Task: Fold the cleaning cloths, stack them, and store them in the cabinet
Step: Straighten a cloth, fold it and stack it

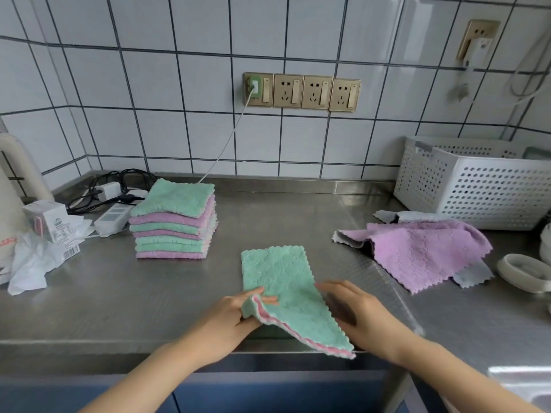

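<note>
A green cloth with a pink underside (pixel 280 281) lies on the steel counter (pixel 185 293), folded into a long strip. My left hand (pixel 235 314) pinches its near left corner and lifts it. My right hand (pixel 357 314) rests at the strip's right edge, its fingers under or against the cloth. A stack of several folded green and purple cloths (pixel 174 222) stands at the back left. An unfolded purple cloth (pixel 417 251) lies crumpled at the right over a grey cloth (pixel 471 274).
A white perforated basket (pixel 477 186) stands at the back right. A power strip with cables (pixel 113 213), a small carton (pixel 49 219) and a plastic bag (pixel 29 263) sit at the left. A white ring-shaped item (pixel 524 272) is at the far right. Blue cabinet fronts (pixel 238 394) run below the counter edge.
</note>
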`<state>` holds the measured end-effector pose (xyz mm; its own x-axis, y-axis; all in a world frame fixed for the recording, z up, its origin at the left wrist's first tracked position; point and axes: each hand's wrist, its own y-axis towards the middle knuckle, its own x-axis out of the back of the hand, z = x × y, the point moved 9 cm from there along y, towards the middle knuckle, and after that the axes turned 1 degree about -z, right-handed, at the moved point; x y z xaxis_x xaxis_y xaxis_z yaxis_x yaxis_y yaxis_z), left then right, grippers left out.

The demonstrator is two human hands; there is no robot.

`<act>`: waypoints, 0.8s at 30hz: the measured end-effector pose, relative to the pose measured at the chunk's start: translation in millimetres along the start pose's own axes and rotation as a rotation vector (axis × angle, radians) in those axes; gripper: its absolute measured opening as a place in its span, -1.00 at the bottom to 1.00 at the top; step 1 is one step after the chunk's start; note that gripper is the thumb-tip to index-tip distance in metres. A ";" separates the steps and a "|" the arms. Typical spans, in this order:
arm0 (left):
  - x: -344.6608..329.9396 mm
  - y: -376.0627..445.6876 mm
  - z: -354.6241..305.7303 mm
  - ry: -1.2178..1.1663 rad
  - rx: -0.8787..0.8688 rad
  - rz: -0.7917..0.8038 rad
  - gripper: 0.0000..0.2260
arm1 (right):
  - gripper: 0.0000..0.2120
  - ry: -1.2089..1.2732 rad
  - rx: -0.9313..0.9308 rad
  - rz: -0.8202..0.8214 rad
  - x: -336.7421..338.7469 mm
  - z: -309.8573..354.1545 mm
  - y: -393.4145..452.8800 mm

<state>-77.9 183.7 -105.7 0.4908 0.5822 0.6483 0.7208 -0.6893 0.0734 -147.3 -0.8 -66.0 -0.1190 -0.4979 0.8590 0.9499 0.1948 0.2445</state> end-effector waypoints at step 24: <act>60.5 33.8 25.6 0.189 0.297 -0.543 -0.72 | -0.74 0.192 -0.616 -0.165 -22.7 -48.3 85.3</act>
<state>-11.3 206.6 -83.4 -0.0571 0.7098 0.7021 0.9604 -0.1531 0.2329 -49.6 -13.7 -86.4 -0.2776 -0.6329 0.7227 0.9220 -0.3869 0.0153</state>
